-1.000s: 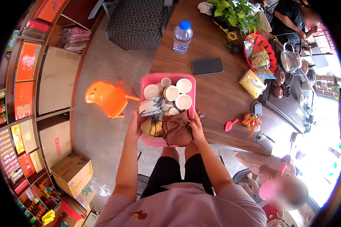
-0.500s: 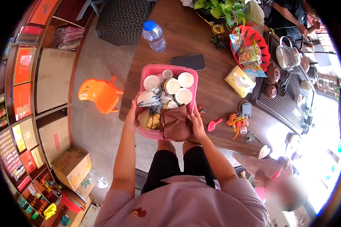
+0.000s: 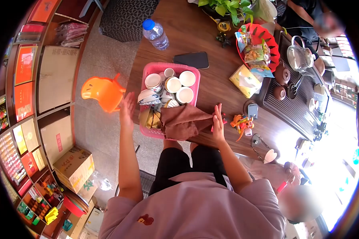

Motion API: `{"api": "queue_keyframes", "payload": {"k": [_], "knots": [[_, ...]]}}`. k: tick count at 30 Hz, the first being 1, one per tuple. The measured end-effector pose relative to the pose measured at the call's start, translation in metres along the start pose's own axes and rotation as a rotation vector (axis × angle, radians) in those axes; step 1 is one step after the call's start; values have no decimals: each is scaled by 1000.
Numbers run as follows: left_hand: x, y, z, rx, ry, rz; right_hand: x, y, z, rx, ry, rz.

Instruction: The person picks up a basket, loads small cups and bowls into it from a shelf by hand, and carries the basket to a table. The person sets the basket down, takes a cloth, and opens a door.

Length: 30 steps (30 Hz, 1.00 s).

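Observation:
A pink basket rests on the wooden table's near edge, holding several white paper cups, patterned bowls, a gold item and a brown cloth. My left hand is just off the basket's left side, fingers stretched out, holding nothing. Right of the basket is my right hand, fingers upright and together, with the cloth's corner drawn out to a point between them. Part of a pink scoop shows behind this hand.
Beyond the basket are a phone and a water bottle. Rightward are a tissue pack, red snack basket, toy and tea tray. An orange chair stands left. Two people are at the right.
The basket has come to rest on the table, and my left hand has let go of it. My right hand has moved off its side, pulling the cloth's corner out to the right.

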<state>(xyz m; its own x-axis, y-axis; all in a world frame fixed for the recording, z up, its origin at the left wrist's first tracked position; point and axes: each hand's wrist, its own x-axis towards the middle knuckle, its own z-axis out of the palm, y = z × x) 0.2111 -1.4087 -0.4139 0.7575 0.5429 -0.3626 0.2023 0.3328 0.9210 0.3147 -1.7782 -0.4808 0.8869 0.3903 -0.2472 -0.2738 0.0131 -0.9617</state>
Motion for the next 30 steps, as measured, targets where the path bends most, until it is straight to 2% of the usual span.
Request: {"api": "queue_keyframes", "payload": {"k": [2,3,5,6,8,10,11,12,13,14,16,17,19,20,21,22,23,24,26,27,29,30], "knots": [[-10,2,1,24,157,-43,-4,-2,-9,67,41,42],[-14,-1,0,22,152,-44,-6,-3,-14,111,63,66],[-22,-7,-4,68,261,136,-10,-4,-21,225,99,120],[-30,-2,3,66,259,137,-11,-3,-25,290,117,146],[-57,14,38,447,473,561,-14,-4,-30,406,140,198],[-87,9,91,358,314,646,-13,-13,-31,452,150,242],[-90,6,104,639,25,832,-13,-29,-25,401,156,258],[-102,15,135,775,-217,775,-12,-58,-9,265,208,282],[-107,23,165,834,-360,726,-11,-69,1,265,196,276],[-111,16,179,964,-405,704,-11,-76,9,339,160,314],[-111,-7,195,862,-340,676,-11,-87,24,566,46,389],[-109,-19,195,831,-313,669,-14,-98,28,533,-34,330],[-112,-7,194,795,-236,600,-8,-115,7,503,-327,198],[-111,-5,189,755,-235,533,-3,-114,-11,311,-295,170],[-113,-4,185,716,-237,461,4,-126,-14,-103,-167,93],[-114,2,187,671,-104,581,12,-123,-22,-620,-177,-62],[-115,8,186,669,-94,582,22,-116,-32,-1135,-177,-228],[-119,13,182,571,-63,558,29,-107,-42,-1138,-183,-227],[-131,4,176,343,-13,448,37,-92,-61,-1419,-345,-255],[-139,3,179,337,-11,445,40,-97,-65,-1426,-349,-252],[-154,1,187,9,-83,126,44,-106,-71,-1459,-362,-119],[-154,-1,191,173,-192,23,47,-103,-77,-1534,-473,-5]]}}
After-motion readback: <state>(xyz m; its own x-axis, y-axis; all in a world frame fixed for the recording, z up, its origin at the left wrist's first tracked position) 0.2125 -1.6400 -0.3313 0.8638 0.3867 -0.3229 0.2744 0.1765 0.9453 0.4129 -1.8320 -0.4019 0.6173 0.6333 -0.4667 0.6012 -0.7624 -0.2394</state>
